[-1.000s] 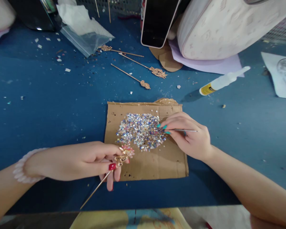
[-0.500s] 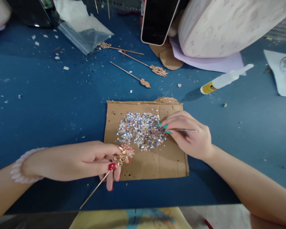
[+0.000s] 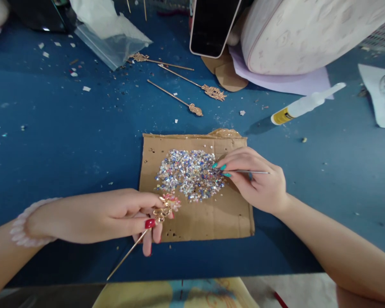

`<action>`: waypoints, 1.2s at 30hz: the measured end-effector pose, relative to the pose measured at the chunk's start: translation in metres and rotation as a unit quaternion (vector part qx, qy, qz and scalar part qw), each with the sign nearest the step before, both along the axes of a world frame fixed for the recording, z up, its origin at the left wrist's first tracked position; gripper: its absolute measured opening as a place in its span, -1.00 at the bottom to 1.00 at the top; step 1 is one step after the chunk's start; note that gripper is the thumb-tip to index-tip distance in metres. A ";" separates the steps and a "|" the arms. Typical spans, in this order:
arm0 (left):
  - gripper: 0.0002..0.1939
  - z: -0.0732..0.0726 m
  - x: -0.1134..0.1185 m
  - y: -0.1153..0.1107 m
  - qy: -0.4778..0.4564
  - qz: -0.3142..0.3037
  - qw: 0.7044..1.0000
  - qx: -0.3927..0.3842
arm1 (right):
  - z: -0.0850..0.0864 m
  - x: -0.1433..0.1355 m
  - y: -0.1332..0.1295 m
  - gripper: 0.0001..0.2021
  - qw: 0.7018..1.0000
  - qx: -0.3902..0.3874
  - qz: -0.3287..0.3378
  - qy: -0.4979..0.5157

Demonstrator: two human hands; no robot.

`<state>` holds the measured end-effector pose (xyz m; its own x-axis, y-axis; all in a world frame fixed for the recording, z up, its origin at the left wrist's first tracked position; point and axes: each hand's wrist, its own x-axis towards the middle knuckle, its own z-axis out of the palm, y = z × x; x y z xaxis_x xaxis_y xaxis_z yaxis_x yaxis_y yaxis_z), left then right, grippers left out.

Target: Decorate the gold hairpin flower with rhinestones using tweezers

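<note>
My left hand (image 3: pixel 128 218) is closed on a gold hairpin (image 3: pixel 127 255), its long shaft slanting down to the left. The hairpin's ornate head carries a pink flower (image 3: pixel 172 202) over the cardboard's left part. Between the fingers of my right hand (image 3: pixel 256 177) is a thin metal tool like tweezers (image 3: pixel 248 171); its tip is hidden by the fingers. Those fingertips, with teal nails, are at the right edge of a pile of small shiny chips (image 3: pixel 189 171), white, blue and pinkish. The pile lies spread on a flat cardboard piece (image 3: pixel 218 222).
Beyond the cardboard lie several gold hairpins (image 3: pixel 195 110) and a clear plastic bag (image 3: pixel 115 47). A phone (image 3: pixel 213 28) leans at the back beside a pale bag (image 3: pixel 282 38). A glue bottle (image 3: pixel 284 115) lies at right, near a printed paper (image 3: pixel 380 96). Loose chips dot the blue table.
Both hands keep nearly the same places and grips. The view has shifted slightly, so the things at the back appear a little higher.
</note>
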<state>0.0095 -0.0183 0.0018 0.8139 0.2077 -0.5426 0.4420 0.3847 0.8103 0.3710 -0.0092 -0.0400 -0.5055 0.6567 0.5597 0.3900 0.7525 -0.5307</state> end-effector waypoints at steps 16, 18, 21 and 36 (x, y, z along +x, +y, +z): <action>-0.83 0.005 0.001 0.001 0.008 -0.017 1.000 0.009 | 0.001 -0.002 0.002 -0.71 0.999 0.015 0.036 0.003; -0.83 0.006 0.002 0.002 0.009 -0.015 1.000 0.008 | 0.001 -0.001 0.002 -0.72 0.999 0.018 0.038 0.007; -0.82 0.006 0.002 0.001 0.015 -0.017 1.000 0.009 | 0.001 0.000 0.002 -0.77 0.999 0.025 0.033 0.010; -0.80 0.006 0.001 0.000 0.007 -0.014 1.000 0.014 | 0.001 0.002 0.004 -0.80 0.998 0.030 0.051 -0.008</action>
<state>0.0106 -0.0182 0.0074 0.8120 0.2006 -0.5482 0.4638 0.3485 0.8145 0.3733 -0.0056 -0.0393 -0.5763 0.5667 0.5889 0.3178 0.8192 -0.4774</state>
